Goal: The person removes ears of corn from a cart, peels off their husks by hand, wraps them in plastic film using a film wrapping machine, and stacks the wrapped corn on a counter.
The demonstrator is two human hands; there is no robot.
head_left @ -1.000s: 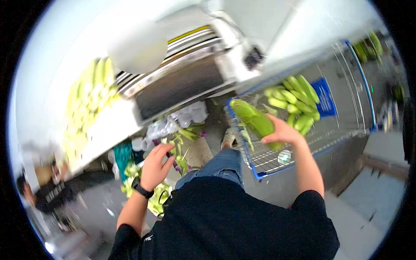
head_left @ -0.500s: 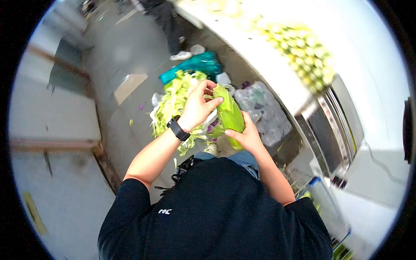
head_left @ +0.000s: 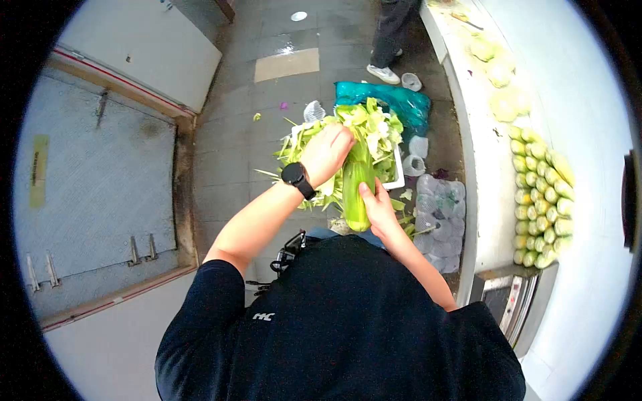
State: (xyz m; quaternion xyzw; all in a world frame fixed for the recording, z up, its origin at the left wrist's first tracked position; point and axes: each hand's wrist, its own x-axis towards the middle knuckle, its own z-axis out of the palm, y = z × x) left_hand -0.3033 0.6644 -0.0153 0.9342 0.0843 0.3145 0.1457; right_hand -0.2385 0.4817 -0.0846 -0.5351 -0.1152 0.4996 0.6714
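Note:
A green ear of corn (head_left: pixel 358 190), still in its husk, is held upright in front of my body. My right hand (head_left: pixel 380 212) wraps its lower part, with the thumb lying along the side. At the top end, my left hand (head_left: pixel 329 155) has its fingers curled in against the husk; their tips are hidden. A black watch (head_left: pixel 297 180) is on the left wrist. Just beneath both hands is a heap of pale green husks and leaves (head_left: pixel 378 127), overflowing a white container (head_left: pixel 399 170) whose edge shows at the right.
A teal plastic bag (head_left: pixel 408 110) lies beyond the heap, near a person's white shoe (head_left: pixel 383 73). Clear plastic bundles (head_left: pixel 441 224) lie on the floor at right. The white counter (head_left: pixel 471 160) holds stacked ears of corn (head_left: pixel 540 200) and a metal appliance (head_left: pixel 511 304).
My view has turned, so the counter now runs straight along the right. The left hand has gone from spread fingers near the corn's tip to curled fingers against it.

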